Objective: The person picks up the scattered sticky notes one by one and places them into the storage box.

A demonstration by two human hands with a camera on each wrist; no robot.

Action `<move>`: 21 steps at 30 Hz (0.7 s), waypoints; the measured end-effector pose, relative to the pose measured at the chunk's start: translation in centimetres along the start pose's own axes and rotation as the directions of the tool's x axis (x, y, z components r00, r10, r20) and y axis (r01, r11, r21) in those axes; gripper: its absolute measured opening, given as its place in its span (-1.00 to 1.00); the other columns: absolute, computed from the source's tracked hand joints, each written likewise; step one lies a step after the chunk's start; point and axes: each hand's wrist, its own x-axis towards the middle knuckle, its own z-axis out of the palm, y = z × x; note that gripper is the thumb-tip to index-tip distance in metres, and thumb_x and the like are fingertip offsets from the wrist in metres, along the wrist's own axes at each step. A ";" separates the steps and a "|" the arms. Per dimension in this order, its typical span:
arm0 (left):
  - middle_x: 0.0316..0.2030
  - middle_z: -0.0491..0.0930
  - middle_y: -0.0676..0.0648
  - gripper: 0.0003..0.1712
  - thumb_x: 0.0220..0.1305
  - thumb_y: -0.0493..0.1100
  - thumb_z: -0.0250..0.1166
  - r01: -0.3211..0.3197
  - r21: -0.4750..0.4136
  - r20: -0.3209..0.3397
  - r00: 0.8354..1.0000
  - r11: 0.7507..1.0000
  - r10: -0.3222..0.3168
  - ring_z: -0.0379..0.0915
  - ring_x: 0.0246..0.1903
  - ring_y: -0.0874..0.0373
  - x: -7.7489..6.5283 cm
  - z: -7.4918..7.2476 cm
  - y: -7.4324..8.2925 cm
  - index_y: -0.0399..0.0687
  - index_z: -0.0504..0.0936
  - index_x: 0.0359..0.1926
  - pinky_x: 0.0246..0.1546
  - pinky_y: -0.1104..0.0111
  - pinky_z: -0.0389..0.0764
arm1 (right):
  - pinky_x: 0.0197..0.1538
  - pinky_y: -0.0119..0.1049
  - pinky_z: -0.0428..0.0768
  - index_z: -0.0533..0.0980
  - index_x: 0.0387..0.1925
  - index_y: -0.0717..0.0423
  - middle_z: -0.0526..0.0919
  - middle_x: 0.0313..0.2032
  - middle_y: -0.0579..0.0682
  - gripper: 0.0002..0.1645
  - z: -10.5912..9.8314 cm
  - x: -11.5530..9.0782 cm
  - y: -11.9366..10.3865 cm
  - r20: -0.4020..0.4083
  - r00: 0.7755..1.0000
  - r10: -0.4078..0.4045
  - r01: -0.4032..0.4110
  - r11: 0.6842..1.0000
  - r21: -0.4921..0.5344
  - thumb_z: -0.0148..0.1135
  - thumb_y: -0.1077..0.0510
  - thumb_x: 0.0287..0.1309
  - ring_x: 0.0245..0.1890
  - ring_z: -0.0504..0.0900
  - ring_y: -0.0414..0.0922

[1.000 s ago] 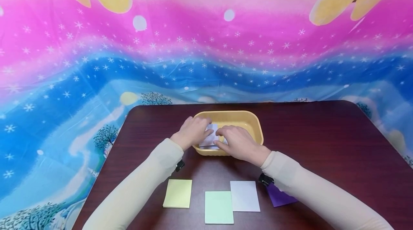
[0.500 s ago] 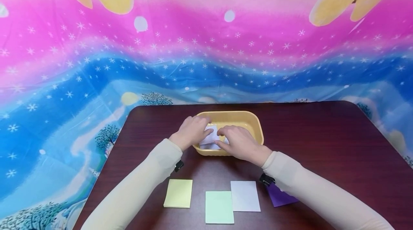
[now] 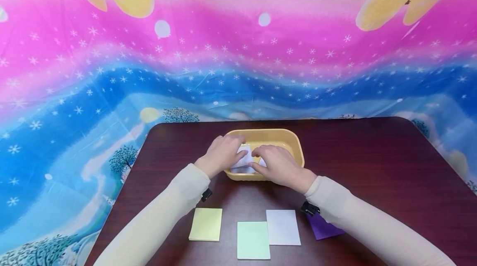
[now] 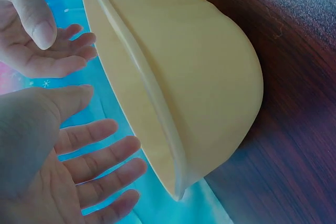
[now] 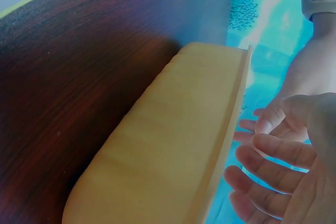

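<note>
A yellow plastic basin [image 3: 277, 135] stands toward the back of the table, with white paper pieces [image 3: 243, 160] lying at its left and middle. Over the basin's left end is my left hand [image 3: 221, 152]; in the left wrist view this left hand [image 4: 68, 169] has spread, relaxed fingers with nothing between them. My right hand [image 3: 277, 165] hovers over the front middle of the basin. Seen in the right wrist view, the right hand [image 5: 291, 179] is loosely bent and holds nothing. Both hands partly hide the papers.
Nearer me lie a yellow sticky-note pad [image 3: 206, 224], a pale green pad [image 3: 253, 240] and a white pad [image 3: 283, 227] that touch, and a purple pad [image 3: 324, 228] partly under the right sleeve. A printed cloth [image 3: 238, 42] hangs behind the dark wooden table [image 3: 372, 166].
The upper white paper in the basin has tilted slightly, baring more of the piece below it. Both hands have barely moved; the pads on the table are unchanged.
</note>
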 end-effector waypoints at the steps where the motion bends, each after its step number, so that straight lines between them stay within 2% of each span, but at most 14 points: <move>1: -0.17 0.65 0.04 -0.55 0.24 0.13 0.15 -0.003 0.003 -0.003 1.000 1.000 0.003 0.56 -0.32 0.14 0.0 0.0 0.0 -0.02 0.60 0.02 -0.29 0.23 0.52 | -0.33 -0.24 0.54 0.63 -0.21 0.04 0.67 -0.33 -0.15 -0.64 0.0 0.0 0.0 -0.004 1.000 -0.002 0.002 1.000 -0.002 0.19 -0.12 0.12 -0.38 0.59 -0.21; 21: -0.22 0.65 0.03 -0.57 0.24 0.13 0.16 -0.054 0.012 -0.074 0.996 0.998 0.055 0.54 -0.23 0.16 -0.9 -0.2 0.6 -0.03 0.60 -0.03 -0.24 0.21 0.54 | -0.29 -0.21 0.54 0.62 -0.22 0.05 0.68 -0.34 -0.12 -0.63 -0.6 -0.6 0.0 -0.022 0.999 -0.027 0.027 1.000 -0.011 0.18 -0.12 0.13 -0.37 0.59 -0.20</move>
